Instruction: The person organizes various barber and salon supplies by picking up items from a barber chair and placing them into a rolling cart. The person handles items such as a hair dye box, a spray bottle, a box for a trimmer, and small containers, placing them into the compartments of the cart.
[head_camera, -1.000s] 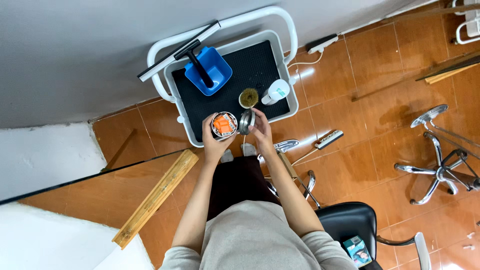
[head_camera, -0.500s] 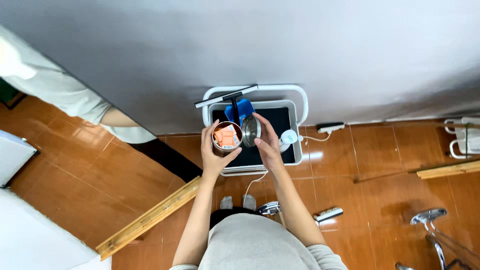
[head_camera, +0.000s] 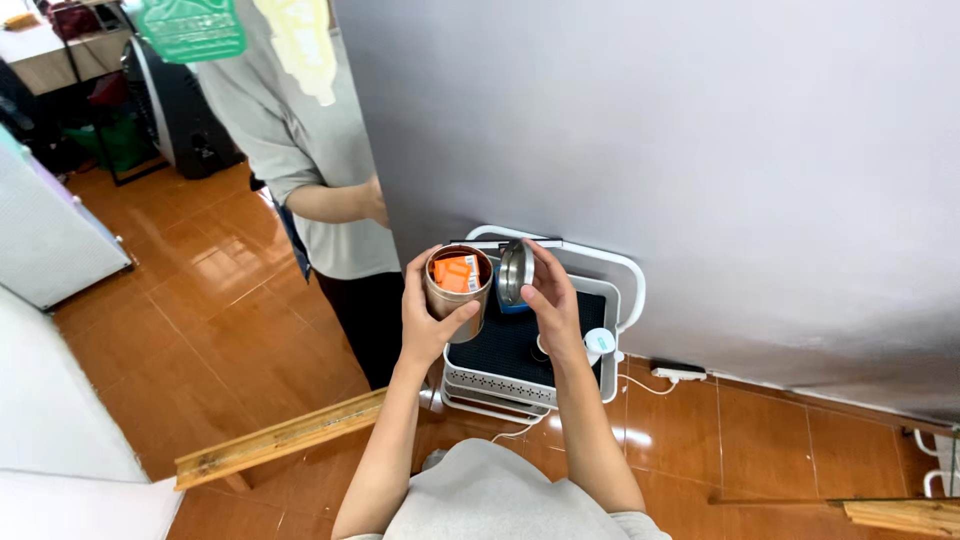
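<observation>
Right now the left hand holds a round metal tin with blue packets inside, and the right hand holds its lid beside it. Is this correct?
Not quite. In the head view the packets inside the tin are orange, not blue. The rest is right: the left hand holds the round metal tin, and the right hand holds the lid beside it.

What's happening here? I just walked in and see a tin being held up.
The left hand holds an open round metal tin with orange packets inside. The right hand holds its lid just beside it. Below is a tray with a dark mat. Another person stands close by.
</observation>
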